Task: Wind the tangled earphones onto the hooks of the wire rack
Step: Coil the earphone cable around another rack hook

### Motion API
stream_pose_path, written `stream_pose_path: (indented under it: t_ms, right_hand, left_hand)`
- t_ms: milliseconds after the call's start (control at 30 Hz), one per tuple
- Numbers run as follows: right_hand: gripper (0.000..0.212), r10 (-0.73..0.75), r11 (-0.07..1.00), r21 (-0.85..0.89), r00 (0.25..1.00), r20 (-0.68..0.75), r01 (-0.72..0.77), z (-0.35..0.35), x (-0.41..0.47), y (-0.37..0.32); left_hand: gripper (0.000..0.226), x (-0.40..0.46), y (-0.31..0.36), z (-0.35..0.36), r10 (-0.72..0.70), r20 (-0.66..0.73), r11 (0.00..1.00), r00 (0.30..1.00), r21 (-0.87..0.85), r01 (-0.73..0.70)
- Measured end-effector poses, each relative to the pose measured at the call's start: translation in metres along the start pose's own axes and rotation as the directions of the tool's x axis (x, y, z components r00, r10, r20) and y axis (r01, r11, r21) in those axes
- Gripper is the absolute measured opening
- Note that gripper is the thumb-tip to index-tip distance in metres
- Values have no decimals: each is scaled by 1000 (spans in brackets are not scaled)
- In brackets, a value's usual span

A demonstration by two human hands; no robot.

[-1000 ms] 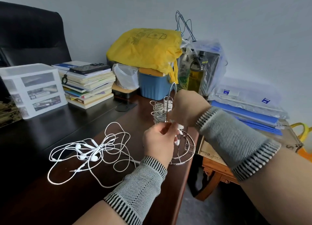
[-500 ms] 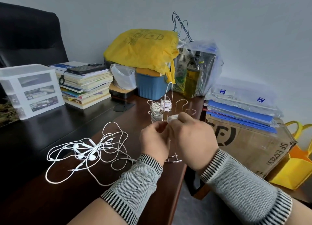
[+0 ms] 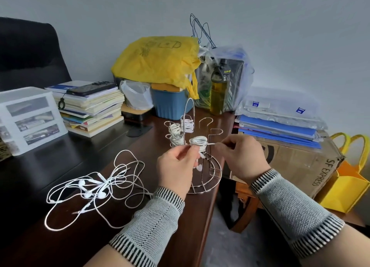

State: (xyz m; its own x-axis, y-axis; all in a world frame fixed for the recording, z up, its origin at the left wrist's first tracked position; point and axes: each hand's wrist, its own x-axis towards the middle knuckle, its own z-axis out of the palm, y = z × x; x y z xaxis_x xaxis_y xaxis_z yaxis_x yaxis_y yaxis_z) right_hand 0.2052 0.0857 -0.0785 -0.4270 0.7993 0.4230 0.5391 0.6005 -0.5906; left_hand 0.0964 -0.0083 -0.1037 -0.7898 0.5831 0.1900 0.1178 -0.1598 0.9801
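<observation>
- Nearest me, two forearms in grey knit cuffs with black-striped edges reach over the dark wooden desk (image 3: pixel 202 222), whose right edge drops to bare floor just beside the rack.
- Left of the arms, a tangled heap of white earphones (image 3: pixel 96 188) sprawls loose on the glossy desk, with open dark surface around it.
- The left hand (image 3: pixel 176 170) curls its fingers round the cord just under a fresh coil (image 3: pixel 198 141), earbuds dangling below.
- The right hand (image 3: pixel 242 156) pinches the taut cord end, pulling it sideways from that coil.
- The wire rack (image 3: pixel 206 178), thin shiny metal on a round base, stands at the desk's edge; three wound bundles (image 3: pixel 176 132) sit on its far hooks.
- Beyond: a stack of books (image 3: pixel 94 108), a translucent plastic drawer unit (image 3: pixel 30 118), a blue tub (image 3: pixel 170 104) under a crinkled yellow bag (image 3: pixel 156 60), and a cardboard box (image 3: pixel 300 160) to the right.
</observation>
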Motion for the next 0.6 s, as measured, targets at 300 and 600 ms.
stream_pose_path:
  t_ms: [300, 600]
  right_hand:
    - [12, 131, 923, 372, 989, -62, -99, -9, 10, 2]
    - [8, -220, 975, -10, 975, -16, 220, -15, 41, -41]
  left_hand:
    - [17, 1, 1, 2, -37, -15, 999, 999, -27, 36]
    - [14, 2, 2, -2, -60, -8, 997, 998, -48, 60]
